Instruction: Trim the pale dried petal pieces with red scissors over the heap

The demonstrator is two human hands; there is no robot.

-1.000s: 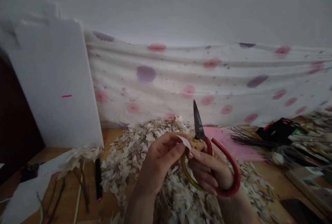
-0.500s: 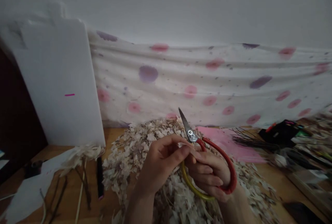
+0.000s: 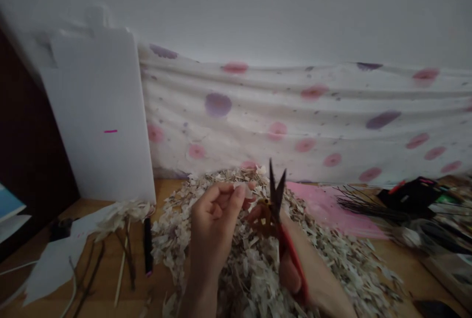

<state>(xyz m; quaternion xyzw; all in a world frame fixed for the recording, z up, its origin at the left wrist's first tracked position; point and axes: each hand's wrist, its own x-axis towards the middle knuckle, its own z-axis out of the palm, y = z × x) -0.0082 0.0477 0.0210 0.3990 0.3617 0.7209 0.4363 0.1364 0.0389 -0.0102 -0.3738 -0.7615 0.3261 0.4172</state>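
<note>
Between the thumb and fingers of my left hand (image 3: 214, 219) is a small pale petal-like flake (image 3: 244, 191). My right hand (image 3: 291, 259) is closed round a pair of scissors (image 3: 277, 200) with red and yellow handles. Their blades point upward and stand apart, to the right of the flake and not touching it. Beneath both hands spreads a large heap of dry whitish flakes (image 3: 258, 274). Part of the scissor handles is hidden by the right hand's fingers.
A white board (image 3: 99, 111) leans at the back left, beside a flowered cloth (image 3: 254, 106). On the left lie a pale flower on stems (image 3: 123, 214), a black marker (image 3: 148, 246) and paper (image 3: 51, 269). To the right are pink paper (image 3: 332, 210), dark twigs (image 3: 365, 205) and a black pouch (image 3: 409, 194).
My hands have moved apart, and the scissors have turned in my right hand, their blades now spread. The flake in my left hand has come into clear view. The whole view has shifted slightly.
</note>
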